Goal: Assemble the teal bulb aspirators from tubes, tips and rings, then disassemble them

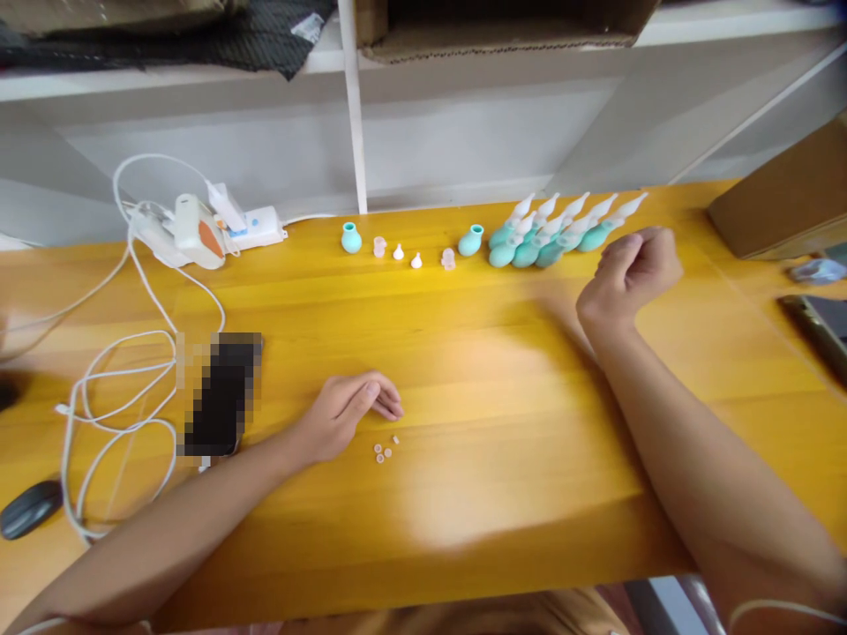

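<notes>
Here, the left hand (348, 413) rests half-open beside small pink pieces (385, 452); the right hand (632, 265) is curled, contents hidden.

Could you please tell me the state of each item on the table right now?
Left hand: resting on table, nothing held.
Right hand: loosely curled, contents hidden.
Tipped bulbs: tips fitted, lying in a row.
Two teal bulbs: upright, no tips.
Pink rings: loose beside left hand.
Power strip: plugs inserted.
</notes>
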`<state>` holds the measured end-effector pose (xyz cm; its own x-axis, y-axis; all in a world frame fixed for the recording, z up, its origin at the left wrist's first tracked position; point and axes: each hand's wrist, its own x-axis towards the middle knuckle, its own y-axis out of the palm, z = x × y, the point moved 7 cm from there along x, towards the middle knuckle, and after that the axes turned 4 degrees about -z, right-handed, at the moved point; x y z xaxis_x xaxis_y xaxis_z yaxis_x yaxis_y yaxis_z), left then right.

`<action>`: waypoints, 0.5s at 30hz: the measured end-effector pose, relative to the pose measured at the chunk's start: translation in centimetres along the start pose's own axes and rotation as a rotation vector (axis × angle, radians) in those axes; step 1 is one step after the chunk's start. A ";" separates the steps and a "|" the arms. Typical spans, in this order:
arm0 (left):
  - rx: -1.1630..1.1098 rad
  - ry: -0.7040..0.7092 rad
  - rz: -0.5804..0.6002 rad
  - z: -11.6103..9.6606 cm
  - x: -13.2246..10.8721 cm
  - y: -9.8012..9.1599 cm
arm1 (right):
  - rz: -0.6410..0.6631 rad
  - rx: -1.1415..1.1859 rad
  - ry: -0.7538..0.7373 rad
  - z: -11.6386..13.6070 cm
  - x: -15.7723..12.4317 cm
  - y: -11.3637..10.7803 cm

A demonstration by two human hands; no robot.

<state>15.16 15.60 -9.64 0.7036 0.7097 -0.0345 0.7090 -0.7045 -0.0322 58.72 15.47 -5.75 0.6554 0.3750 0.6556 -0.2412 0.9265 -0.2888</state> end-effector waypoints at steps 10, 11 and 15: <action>-0.018 0.019 -0.006 -0.1 0.0 0.2 | 0.774 0.065 -0.430 13.6 -7.3 11.4; -0.020 0.022 -0.005 -0.2 0.0 0.2 | 0.788 0.028 -0.447 14.0 -7.5 12.7; -0.010 0.021 -0.004 -0.2 0.1 0.3 | 0.832 -0.076 -0.454 14.0 -7.9 16.8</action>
<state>15.46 15.44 -9.47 0.7015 0.7125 -0.0138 0.7122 -0.7016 -0.0227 39.50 28.55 -6.02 -0.0501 0.9049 0.4227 -0.4480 0.3579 -0.8193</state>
